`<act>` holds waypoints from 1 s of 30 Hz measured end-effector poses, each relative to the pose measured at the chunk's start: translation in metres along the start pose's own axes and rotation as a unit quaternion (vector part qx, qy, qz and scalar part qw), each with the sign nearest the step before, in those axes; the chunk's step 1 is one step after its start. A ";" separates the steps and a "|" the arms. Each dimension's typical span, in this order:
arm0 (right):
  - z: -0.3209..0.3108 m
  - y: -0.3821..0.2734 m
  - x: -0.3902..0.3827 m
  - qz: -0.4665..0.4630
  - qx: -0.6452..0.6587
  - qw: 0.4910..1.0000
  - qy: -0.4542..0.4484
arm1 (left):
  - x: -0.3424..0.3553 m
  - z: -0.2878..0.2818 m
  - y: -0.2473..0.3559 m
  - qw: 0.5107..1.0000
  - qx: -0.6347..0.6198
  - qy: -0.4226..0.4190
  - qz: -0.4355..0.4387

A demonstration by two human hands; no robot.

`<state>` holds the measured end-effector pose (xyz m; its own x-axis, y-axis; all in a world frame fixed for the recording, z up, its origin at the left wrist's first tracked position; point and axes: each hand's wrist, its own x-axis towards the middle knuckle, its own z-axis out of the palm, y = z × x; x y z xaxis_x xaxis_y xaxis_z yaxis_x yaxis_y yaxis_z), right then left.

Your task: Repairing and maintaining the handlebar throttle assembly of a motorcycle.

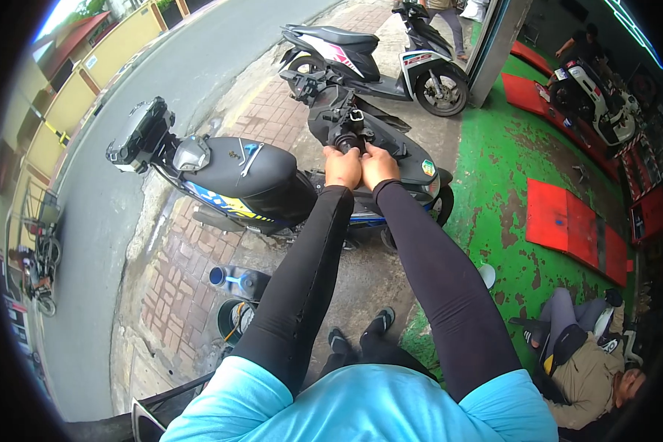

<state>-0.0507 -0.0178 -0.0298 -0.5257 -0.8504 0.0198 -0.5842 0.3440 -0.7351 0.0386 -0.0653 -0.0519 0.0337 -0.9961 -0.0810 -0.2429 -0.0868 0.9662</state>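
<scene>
Together, left hand (343, 169) and right hand (379, 166) pinch a half-hidden, hard-to-identify black part (343, 138).

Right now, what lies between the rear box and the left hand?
Head view: a grey translucent part nearest the rear box, then the black seat, with metal tools and small dark bits on it.

Two bare hands (342, 168) (379, 165) in two dark sleeves (295, 283) (449, 283); three scooters (261, 173) (346, 37) (595, 103); at least one wrench (251, 160); one dark jug (254, 285); one bucket (223, 323); one small white round container (487, 276); two sandals (338, 342) (382, 320) worn by the camera's wearer; three other people (593, 372) (588, 50) (451, 23) on the scooters' side of the road (162, 88)
</scene>
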 end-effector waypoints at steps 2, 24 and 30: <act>-0.001 0.001 -0.001 -0.001 -0.007 1.000 -0.004 | 0.001 0.001 -0.001 0.999 0.029 0.015 0.012; -0.005 0.003 0.010 -0.009 -0.009 1.000 -0.019 | 0.003 0.008 0.003 0.999 -0.037 -0.014 -0.002; -0.004 0.006 0.014 -0.014 0.007 1.000 -0.021 | 0.007 0.012 0.000 0.999 -0.039 -0.012 -0.008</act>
<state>-0.0641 -0.0261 -0.0314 -0.4816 -0.8763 0.0122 -0.5895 0.3136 -0.7444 0.0269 -0.0721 -0.0555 0.0138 -0.9948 -0.1009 -0.1671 -0.1018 0.9807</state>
